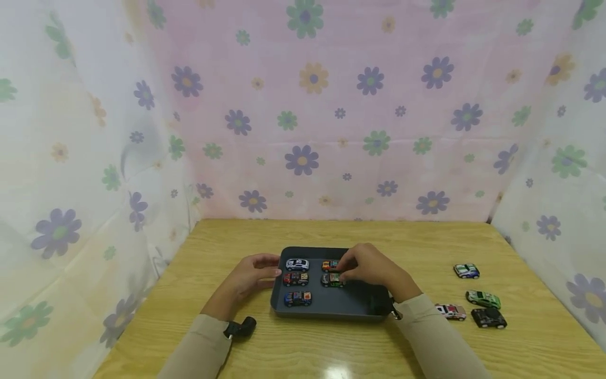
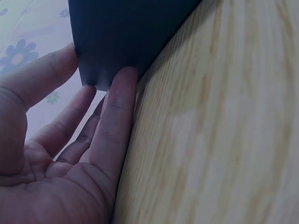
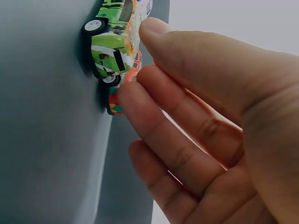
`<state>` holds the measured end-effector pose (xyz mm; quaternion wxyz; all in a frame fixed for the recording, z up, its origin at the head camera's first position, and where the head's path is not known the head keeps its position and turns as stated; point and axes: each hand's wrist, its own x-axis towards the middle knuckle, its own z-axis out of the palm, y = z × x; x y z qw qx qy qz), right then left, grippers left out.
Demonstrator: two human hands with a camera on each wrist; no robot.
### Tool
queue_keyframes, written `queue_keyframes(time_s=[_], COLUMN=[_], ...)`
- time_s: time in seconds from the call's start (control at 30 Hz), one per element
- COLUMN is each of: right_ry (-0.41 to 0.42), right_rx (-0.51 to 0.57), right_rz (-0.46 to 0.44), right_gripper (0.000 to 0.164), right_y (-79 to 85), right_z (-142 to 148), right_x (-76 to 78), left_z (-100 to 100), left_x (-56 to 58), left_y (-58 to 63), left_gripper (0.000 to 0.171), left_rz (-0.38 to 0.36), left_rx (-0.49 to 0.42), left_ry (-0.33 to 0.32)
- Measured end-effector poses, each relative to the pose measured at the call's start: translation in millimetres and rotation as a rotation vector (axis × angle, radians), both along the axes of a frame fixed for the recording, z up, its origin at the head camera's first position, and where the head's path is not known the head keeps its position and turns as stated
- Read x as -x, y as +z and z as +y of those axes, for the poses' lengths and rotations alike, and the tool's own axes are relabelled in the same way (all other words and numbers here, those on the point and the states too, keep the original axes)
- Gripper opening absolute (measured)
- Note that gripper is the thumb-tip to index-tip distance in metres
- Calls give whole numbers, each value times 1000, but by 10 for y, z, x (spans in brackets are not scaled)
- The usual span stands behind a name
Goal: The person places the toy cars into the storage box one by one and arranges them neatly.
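A dark grey tray (image 1: pixel 331 308) stands on the wooden table. My left hand (image 1: pixel 251 276) rests its fingertips against the tray's left side; the left wrist view shows the fingers nearly straight at the tray's outer corner (image 2: pixel 112 56). Inside the tray, a green toy car (image 1: pixel 332 280) sits just in front of an orange toy car (image 1: pixel 329 266). My right hand (image 1: pixel 371 268) is over their right ends. In the right wrist view, its thumb tip is right at the roof of the green toy car (image 3: pixel 110 53), the other fingers loosely bent beside the orange one (image 3: pixel 115 100).
Along the tray's left side are a white-and-blue car (image 1: pixel 297 265), a red-and-black car (image 1: pixel 295 279) and a blue-and-orange car (image 1: pixel 298 299). On the table to the right lie several more: white-and-green (image 1: pixel 466 271), bright green (image 1: pixel 483 299), black (image 1: pixel 489 318) and white-and-red (image 1: pixel 452 312).
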<state>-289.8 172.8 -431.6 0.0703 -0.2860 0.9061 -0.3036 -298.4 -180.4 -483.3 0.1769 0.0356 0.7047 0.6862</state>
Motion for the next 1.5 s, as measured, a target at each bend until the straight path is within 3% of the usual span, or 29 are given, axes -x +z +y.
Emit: queue_keyframes(time_s=[0.37, 0.93, 1.5], right_ry=[32, -1, -89], right_rx=[-28, -106, -91], right_rz=[79, 147, 236], right_gripper=[20, 20, 32], right_y=[197, 270, 164], right_z=[195, 748, 1387], right_x=[-117, -345, -666], left_z=[25, 7, 15], left_x=[15, 4, -3], left_y=[1, -12, 2], left_gripper=[52, 52, 54], left_rz=[0, -2, -12], left_rx=[-6, 0, -17], left_ry=[10, 6, 19])
